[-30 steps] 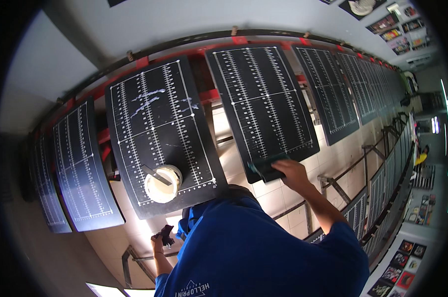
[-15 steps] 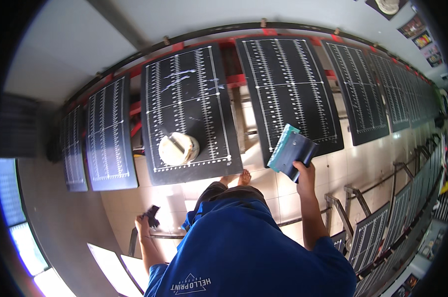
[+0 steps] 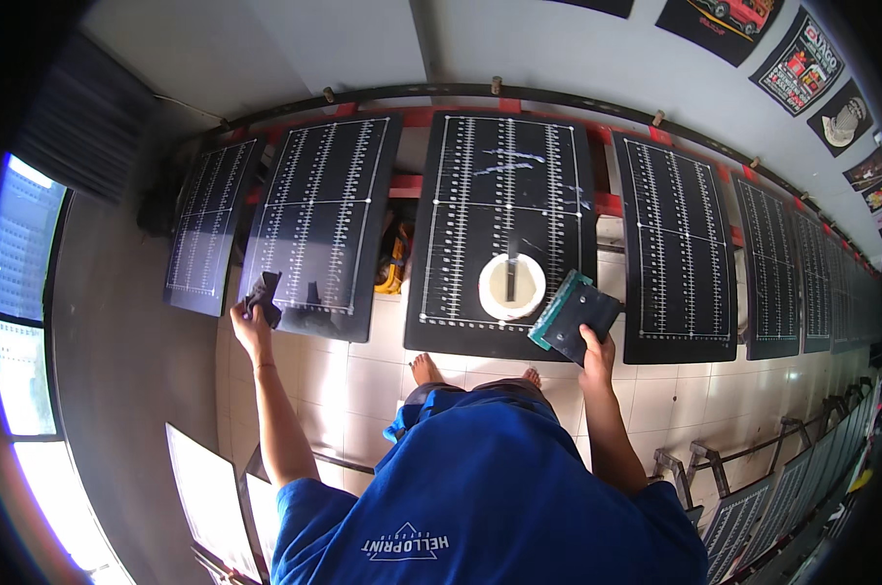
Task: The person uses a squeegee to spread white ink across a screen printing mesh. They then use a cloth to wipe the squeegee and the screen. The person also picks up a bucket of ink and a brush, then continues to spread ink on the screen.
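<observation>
My right hand (image 3: 597,359) is closed on a screen-printing squeegee (image 3: 589,320), a dark flat holder with a teal edge, held beside the near right edge of the middle black board (image 3: 460,336). On that board stands a round white tub (image 3: 487,295) of pale stuff, with a dark stick-like tool (image 3: 510,273) in it. My left hand (image 3: 254,330) grips a small dark crumpled thing (image 3: 265,295), whose kind I cannot make out, over the near left part of the neighbouring glossy board (image 3: 339,317). Pale smears (image 3: 504,168) mark the middle board's far half.
More black boards with white ruled lines, such as this one (image 3: 680,341), stand in a row along a dark rail (image 3: 402,92). Yellow items (image 3: 392,263) lie in a gap between boards. Behind me, metal frames (image 3: 709,473) carry another row. Windows (image 3: 22,341) are at left.
My view has shifted left along the row. My left hand has risen from beside me to over the left board with the dark thing. The squeegee is now close to the tub's board.
</observation>
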The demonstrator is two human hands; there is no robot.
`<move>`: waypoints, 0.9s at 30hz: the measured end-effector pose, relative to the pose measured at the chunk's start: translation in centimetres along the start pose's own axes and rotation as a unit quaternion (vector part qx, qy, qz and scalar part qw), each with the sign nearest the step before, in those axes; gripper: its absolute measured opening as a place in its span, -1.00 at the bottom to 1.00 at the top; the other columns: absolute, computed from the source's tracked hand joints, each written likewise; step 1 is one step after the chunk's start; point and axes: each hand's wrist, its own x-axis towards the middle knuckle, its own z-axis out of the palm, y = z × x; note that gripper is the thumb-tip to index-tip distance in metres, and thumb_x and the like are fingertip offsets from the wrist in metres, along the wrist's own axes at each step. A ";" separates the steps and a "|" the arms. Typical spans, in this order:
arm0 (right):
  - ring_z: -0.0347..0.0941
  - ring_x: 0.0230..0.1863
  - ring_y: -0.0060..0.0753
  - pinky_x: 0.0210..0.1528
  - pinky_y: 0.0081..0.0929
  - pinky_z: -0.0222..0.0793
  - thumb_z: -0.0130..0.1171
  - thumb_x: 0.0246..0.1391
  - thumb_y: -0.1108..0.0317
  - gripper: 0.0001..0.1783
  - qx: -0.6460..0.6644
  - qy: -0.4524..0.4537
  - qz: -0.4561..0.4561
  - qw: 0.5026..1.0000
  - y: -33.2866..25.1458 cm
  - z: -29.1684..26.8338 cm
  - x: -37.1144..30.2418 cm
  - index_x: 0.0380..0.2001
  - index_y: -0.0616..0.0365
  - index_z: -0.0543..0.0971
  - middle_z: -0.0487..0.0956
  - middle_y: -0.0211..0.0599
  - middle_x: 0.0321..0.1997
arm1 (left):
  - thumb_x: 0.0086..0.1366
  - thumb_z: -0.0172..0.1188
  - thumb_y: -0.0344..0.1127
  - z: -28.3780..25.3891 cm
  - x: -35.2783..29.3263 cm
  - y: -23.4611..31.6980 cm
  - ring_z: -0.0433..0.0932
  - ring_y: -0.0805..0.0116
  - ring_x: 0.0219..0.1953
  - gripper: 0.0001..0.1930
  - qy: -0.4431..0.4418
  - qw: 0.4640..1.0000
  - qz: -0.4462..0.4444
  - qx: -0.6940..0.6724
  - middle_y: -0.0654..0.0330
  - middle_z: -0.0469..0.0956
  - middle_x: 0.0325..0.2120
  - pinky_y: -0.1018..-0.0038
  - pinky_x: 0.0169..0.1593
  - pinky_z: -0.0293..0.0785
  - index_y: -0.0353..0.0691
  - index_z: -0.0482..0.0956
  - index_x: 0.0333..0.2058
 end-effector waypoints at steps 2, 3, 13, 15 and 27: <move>0.51 -0.04 -0.34 0.06 -0.41 0.39 0.29 0.12 0.30 -0.51 -0.012 0.026 -0.028 0.999 2.5 0.2 0.1 0.06 0.35 0.49 0.59 -0.21 -0.01 | 0.16 0.26 -0.27 1.9 2.5 -1.1 0.55 -0.11 -0.09 -0.58 0.039 0.994 0.098 -0.009 -0.11 0.56 -0.13 0.22 0.03 0.47 -0.37 0.50 -0.04; 0.51 -0.04 -0.33 0.05 -0.42 0.39 0.28 0.13 0.27 -0.49 -0.074 0.049 -0.062 0.994 3.1 0.0 0.0 0.07 0.37 0.47 0.58 -0.16 0.00 | 0.13 0.25 -0.26 2.9 3.3 -1.2 0.50 -0.13 0.01 -0.51 -0.070 0.993 0.080 0.052 -0.10 0.53 -0.04 0.15 0.10 0.42 -0.32 0.47 0.04; 0.46 -0.09 -0.49 -0.07 -0.44 0.41 0.25 0.09 0.23 -0.42 -0.370 0.144 0.008 0.918 1.1 -6.2 -2.0 0.16 0.23 0.46 0.56 -0.30 -0.07 | 0.07 0.35 -0.06 1.8 6.1 1.2 0.21 -0.18 0.35 -0.03 -0.370 0.926 0.066 -0.045 -0.13 0.23 0.32 0.07 0.36 0.18 -0.23 0.07 0.40; 0.46 0.05 -0.46 0.10 -0.49 0.35 0.26 0.13 0.31 -0.47 -0.362 0.123 -0.082 0.920 -1.3 -5.3 -2.6 0.16 0.25 0.48 0.56 -0.24 0.01 | 0.10 0.35 -0.05 1.0 6.5 2.0 0.25 -0.20 0.32 -0.06 -0.321 0.941 0.060 -0.083 -0.14 0.28 0.28 0.10 0.34 0.21 -0.29 0.10 0.37; 0.54 -0.35 -0.30 -0.25 -0.39 0.45 0.23 -0.02 0.34 -0.67 -0.596 -0.304 -0.647 0.366 -32.9 32.6 -34.2 -0.16 0.26 0.58 0.63 -0.16 -0.23 | 0.21 0.27 -0.28 -2.1 6.6 3.1 0.35 -0.13 0.08 -0.61 -0.074 0.974 0.212 -0.003 -0.11 0.43 0.03 0.07 0.20 0.22 -0.28 0.52 -0.01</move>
